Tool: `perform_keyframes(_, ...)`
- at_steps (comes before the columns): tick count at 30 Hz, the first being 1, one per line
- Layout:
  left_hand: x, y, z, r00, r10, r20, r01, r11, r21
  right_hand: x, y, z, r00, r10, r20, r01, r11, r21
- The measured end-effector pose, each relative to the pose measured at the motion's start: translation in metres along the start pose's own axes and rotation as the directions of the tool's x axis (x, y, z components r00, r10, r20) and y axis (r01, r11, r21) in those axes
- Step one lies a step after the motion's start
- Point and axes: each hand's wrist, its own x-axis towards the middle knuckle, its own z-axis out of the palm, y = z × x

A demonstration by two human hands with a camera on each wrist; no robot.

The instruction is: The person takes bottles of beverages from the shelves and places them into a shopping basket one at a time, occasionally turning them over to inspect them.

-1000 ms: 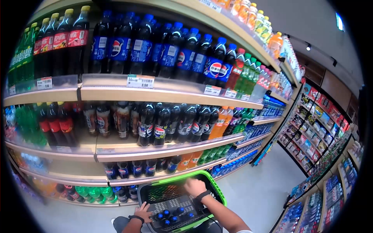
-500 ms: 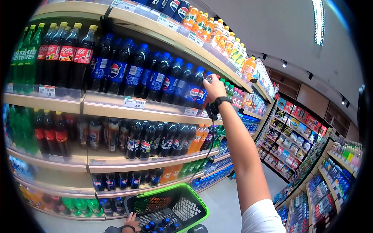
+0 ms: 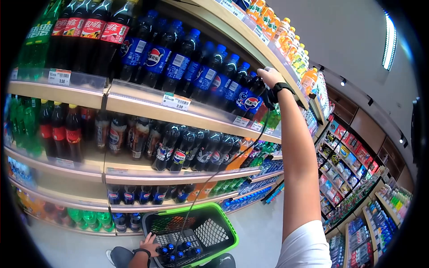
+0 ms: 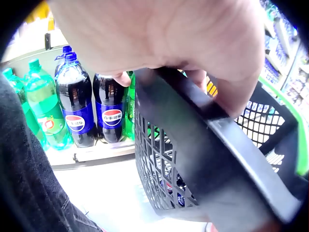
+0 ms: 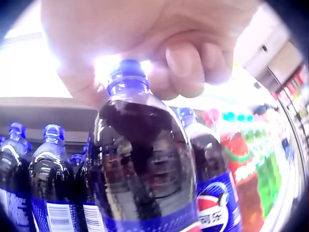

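Observation:
Up at the top shelf row of dark cola bottles, my right hand (image 3: 271, 78) pinches the blue cap of one cola bottle (image 3: 248, 99) at the row's right end. The right wrist view shows that bottle (image 5: 145, 159) close up, tilted slightly, with thumb and fingers (image 5: 181, 60) around its neck. Down low, my left hand (image 3: 148, 244) grips the near left rim of a black basket with a green edge (image 3: 232, 232). In the left wrist view its fingers curl over the black rim (image 4: 231, 140). Several blue-capped bottles (image 3: 180, 253) stand inside the basket.
Yellow-capped colas (image 3: 115, 31) stand left of the blue-capped row. The shelf above (image 3: 241, 22) holds orange drinks and overhangs my right hand. Lower shelves (image 3: 178, 176) carry more bottles. A thin dark cable hangs from my right wrist across the basket.
My right hand rose from over the basket to the upper shelf and took hold of a bottle by its cap. My left hand has stayed at the basket rim. The view has shifted.

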Motion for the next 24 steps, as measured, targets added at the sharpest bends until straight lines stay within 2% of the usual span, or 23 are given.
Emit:
perform_keyframes(2,0.002,0.000,-0.005,0.998,-0.015,0.063,0.017,0.999,-0.035,-0.017,-0.010,-0.011,1.000,-0.003,-0.016,-0.001,0.979,-0.205)
perform_keyframes(4,0.001,0.004,-0.007,0.999,-0.016,0.044,0.015,1.000,0.013,-0.058,-0.024,-0.013,0.988,-0.039,-0.146,0.004,0.973,-0.229)
perform_keyframes(5,-0.002,0.008,-0.012,0.999,-0.029,0.037,0.029,1.000,0.007,-0.072,-0.018,-0.011,0.974,-0.105,-0.200,0.055,0.969,-0.240)
perform_keyframes(6,-0.001,0.006,-0.010,0.999,-0.020,0.033,0.019,1.000,0.018,-0.087,-0.010,-0.008,0.945,-0.176,-0.277,0.127,0.975,-0.185)
perform_keyframes(8,0.002,0.004,-0.012,0.997,-0.029,0.074,0.025,0.998,0.053,-0.128,0.002,-0.013,0.915,-0.224,-0.336,0.190,0.973,-0.131)
perform_keyframes(9,0.005,0.005,-0.009,0.994,-0.046,0.095,0.032,0.989,0.143,-0.153,0.006,-0.021,0.882,-0.239,-0.407,0.224,0.971,-0.084)
perform_keyframes(10,0.005,0.007,-0.007,0.999,-0.037,0.032,0.033,0.994,0.108,-0.177,0.011,-0.031,0.844,-0.254,-0.472,0.264,0.963,-0.047)
perform_keyframes(12,-0.034,0.057,-0.054,0.970,0.027,-0.242,-0.045,0.997,-0.066,-0.225,0.027,-0.051,0.831,-0.168,-0.530,0.270,0.955,0.119)
perform_keyframes(13,-0.055,0.082,-0.082,0.895,0.157,-0.417,-0.195,0.979,-0.050,-0.250,0.036,-0.057,0.875,-0.088,-0.475,0.280,0.894,0.350)
perform_keyframes(14,-0.079,0.109,-0.113,0.779,0.269,-0.567,-0.334,0.942,-0.011,-0.277,0.044,-0.061,0.918,-0.018,-0.396,0.260,0.782,0.566)
perform_keyframes(16,-0.145,0.179,-0.182,0.672,0.264,-0.692,-0.516,0.837,-0.182,-0.337,0.047,-0.057,0.961,0.059,-0.272,0.195,0.555,0.809)
perform_keyframes(17,-0.170,0.201,-0.195,0.684,0.174,-0.708,-0.616,0.658,-0.433,-0.371,0.045,-0.052,0.974,0.091,-0.209,0.137,0.497,0.857)
perform_keyframes(18,-0.192,0.219,-0.203,0.657,0.141,-0.740,-0.728,0.372,-0.575,-0.405,0.042,-0.041,0.985,0.117,-0.129,0.066,0.434,0.899)
perform_keyframes(19,-0.214,0.238,-0.210,0.636,0.115,-0.763,-0.771,0.087,-0.631,-0.436,0.039,-0.024,0.986,0.121,-0.116,0.058,0.406,0.912)
perform_keyframes(20,-0.242,0.257,-0.220,0.683,0.097,-0.724,-0.730,0.036,-0.683,-0.471,0.031,-0.013,0.993,0.114,-0.011,-0.023,0.290,0.957)
perform_keyframes(21,-0.262,0.271,-0.220,0.723,0.078,-0.687,-0.689,0.003,-0.725,-0.504,0.028,0.007,0.990,0.139,-0.005,-0.034,0.278,0.960)
perform_keyframes(22,-0.270,0.276,-0.206,0.766,-0.036,-0.641,-0.642,-0.027,-0.766,-0.536,0.025,0.024,0.986,0.167,-0.002,-0.043,0.268,0.962)
perform_keyframes(24,-0.286,0.275,-0.184,0.749,-0.140,-0.648,-0.617,0.210,-0.758,-0.586,0.018,0.036,0.972,0.190,0.140,-0.172,0.164,0.971)
